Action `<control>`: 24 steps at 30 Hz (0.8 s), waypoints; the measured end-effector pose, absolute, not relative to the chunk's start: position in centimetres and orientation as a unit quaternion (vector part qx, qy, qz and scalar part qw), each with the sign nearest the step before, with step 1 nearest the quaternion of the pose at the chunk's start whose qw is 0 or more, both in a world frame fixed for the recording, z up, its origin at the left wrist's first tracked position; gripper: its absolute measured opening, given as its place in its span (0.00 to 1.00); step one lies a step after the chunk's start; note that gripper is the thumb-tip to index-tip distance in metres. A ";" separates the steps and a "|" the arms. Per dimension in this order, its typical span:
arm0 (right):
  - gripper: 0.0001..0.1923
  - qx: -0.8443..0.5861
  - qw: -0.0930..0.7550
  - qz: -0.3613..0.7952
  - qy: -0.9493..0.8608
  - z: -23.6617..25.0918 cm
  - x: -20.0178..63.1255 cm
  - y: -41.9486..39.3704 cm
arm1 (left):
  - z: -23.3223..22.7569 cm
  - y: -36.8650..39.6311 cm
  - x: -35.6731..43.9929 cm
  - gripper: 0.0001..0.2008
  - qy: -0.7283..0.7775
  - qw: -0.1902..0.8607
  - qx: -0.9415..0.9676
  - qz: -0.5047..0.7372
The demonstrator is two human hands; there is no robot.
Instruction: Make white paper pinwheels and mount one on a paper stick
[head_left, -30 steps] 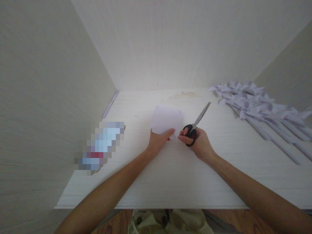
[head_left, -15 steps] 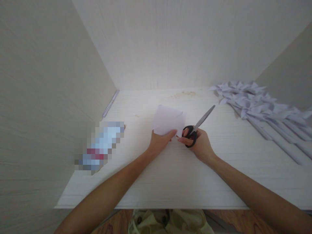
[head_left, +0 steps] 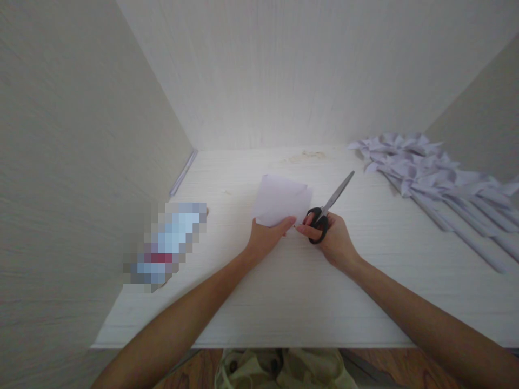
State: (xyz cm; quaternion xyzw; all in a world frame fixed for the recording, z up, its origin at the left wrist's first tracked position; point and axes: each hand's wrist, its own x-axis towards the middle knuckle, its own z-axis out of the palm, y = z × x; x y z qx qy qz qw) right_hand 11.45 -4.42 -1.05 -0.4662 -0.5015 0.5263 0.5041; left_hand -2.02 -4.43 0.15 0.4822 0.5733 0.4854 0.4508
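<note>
A white, roughly square piece of paper (head_left: 280,199) is pinched in my left hand (head_left: 267,236), the thumb lying along its near edge. A slit or loose corner shows at the paper's upper right. My right hand (head_left: 335,240) has its fingers through the black handles of a pair of scissors (head_left: 327,213). The blades look closed and point up and to the right, away from the paper. My right fingertips are close to the paper's lower right corner; whether they touch it I cannot tell.
Several white paper pinwheels (head_left: 421,167) on rolled paper sticks lie piled at the right. Thin paper rolls (head_left: 184,173) rest along the left wall. Nearer, at the left, is a blurred-out object (head_left: 172,237). The white table (head_left: 284,302) ends just in front of my body.
The scissors have tilted slightly, their tips shifting a little left and up. The paper's right side has turned slightly in my hold. Both hands stay nearly in place.
</note>
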 end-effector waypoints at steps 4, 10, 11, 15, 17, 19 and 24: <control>0.14 -0.472 0.499 0.527 -0.501 -0.9 11.4 -4.4 | 0.4 -4.5 -1.9 0.10 0.575 0.456 0.471 0.490; 0.16 -0.496 0.479 0.508 -0.516 -1.0 11.5 -4.3 | 0.6 -4.6 -1.8 0.09 0.568 0.468 0.457 0.500; 0.16 -0.496 0.481 0.504 -0.518 -1.0 11.5 -4.3 | 0.6 -4.6 -1.8 0.09 0.566 0.470 0.455 0.502; 0.16 -0.494 0.485 0.507 -0.513 -1.0 11.5 -4.4 | 0.5 -4.6 -1.8 0.10 0.558 0.481 0.453 0.502; 0.15 -0.496 0.484 0.512 -0.508 -1.0 11.5 -4.4 | 0.5 -4.6 -1.8 0.09 0.551 0.484 0.460 0.500; 0.15 -0.497 0.483 0.514 -0.505 -1.0 11.6 -4.4 | 0.6 -4.6 -1.8 0.08 0.546 0.490 0.470 0.491; 0.15 -0.498 0.473 0.508 -0.520 -1.1 11.6 -4.4 | 0.5 -4.6 -1.7 0.06 0.547 0.499 0.476 0.474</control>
